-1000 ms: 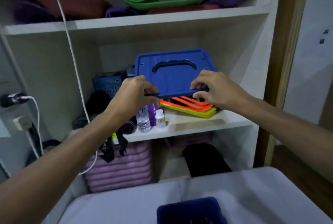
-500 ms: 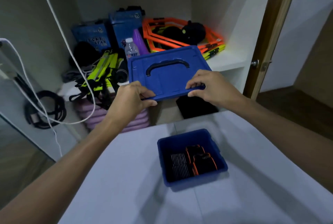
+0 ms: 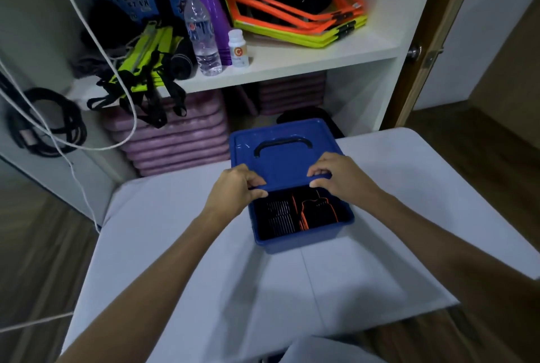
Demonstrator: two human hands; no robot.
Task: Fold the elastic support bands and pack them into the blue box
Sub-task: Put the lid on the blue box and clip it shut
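Blue lid (image 3: pixel 282 155) pinched at near edge by left hand (image 3: pixel 233 191) and right hand (image 3: pixel 340 177), held tilted over far half of blue box (image 3: pixel 304 238) on white table (image 3: pixel 204 260). Folded bands (image 3: pixel 295 212) seen inside box, just below both hands.

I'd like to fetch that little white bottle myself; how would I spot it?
Look at the white cupboard shelf above the table. The small white plastic bottle stands at its front edge, right of the taller clear water bottle; it alone has an orange round logo.
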